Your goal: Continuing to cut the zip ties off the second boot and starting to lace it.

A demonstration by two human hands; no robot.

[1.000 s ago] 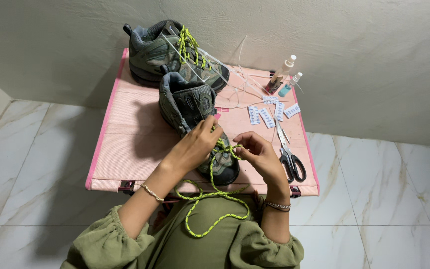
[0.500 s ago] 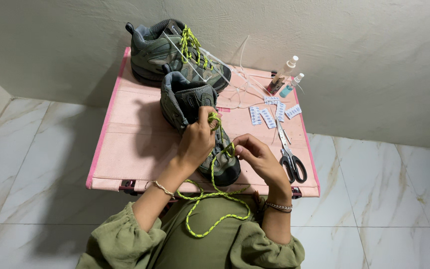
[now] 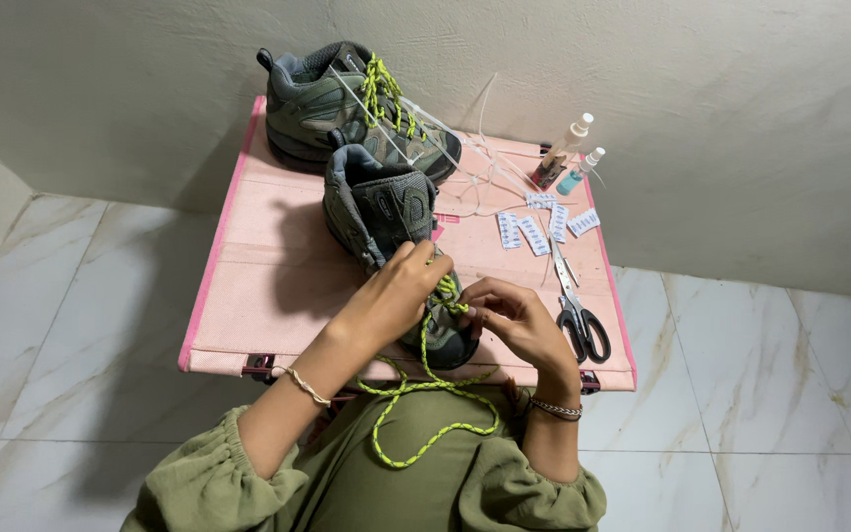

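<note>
A grey-green suede hiking shoe stands on the pink fabric-topped folding bench, its toe pointing toward the person and its heel toward the wall. The left hand lies over the front of this shoe with its fingers curled down onto the lacing, pinching the neon yellow-green speckled cord lace near the eyelets. The right hand sits just beside it at the shoe's toe, fingers bent in and closed on the same lace. From between the two hands the lace drops off the bench edge, crosses over itself and ends in a loose loop on the person's olive-green lap. A thin bracelet rings each wrist.

Behind the held shoe, touching its heel, a second matching grey-green hiking shoe lies across the far corner of the bench, already threaded with the same bright lace. White thin laces or cords trail from it toward the right. Further right stand two small spray bottles near the wall, then a few small white printed packets, and black-handled scissors lying near the right hand, blades pointing away
</note>
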